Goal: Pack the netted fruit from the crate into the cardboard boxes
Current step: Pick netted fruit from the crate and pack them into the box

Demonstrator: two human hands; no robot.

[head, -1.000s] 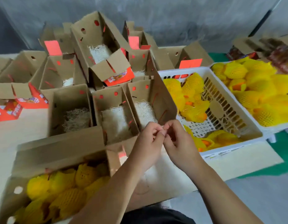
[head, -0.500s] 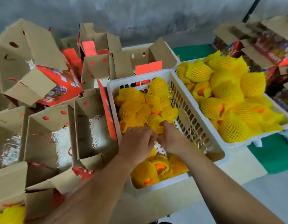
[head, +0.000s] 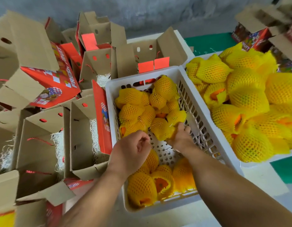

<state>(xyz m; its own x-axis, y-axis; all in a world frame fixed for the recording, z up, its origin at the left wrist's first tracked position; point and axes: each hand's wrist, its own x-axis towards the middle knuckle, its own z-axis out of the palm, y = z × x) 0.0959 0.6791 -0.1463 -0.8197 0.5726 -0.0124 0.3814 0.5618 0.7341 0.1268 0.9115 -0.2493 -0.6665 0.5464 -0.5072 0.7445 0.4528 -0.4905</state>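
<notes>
Picking stage: the right hand (head: 179, 136) grasps a yellow foam-netted fruit (head: 161, 130) in the white slotted plastic crate (head: 205, 128); the left hand (head: 132, 151) hovers loosely curled, empty. Next, likely, a lift across to an open brown cardboard box (head: 83, 141) lined with pale shredded paper.

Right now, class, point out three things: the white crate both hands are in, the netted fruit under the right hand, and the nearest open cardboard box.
white crate (head: 142, 75), head view, far rim.
netted fruit (head: 160, 128), head view, yellow netting.
cardboard box (head: 81, 145), head view, inner wall.

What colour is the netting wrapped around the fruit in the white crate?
Bright yellow foam mesh netting, with orange fruit showing through gaps, lying in the white plastic crate; the head view shows it.
</notes>
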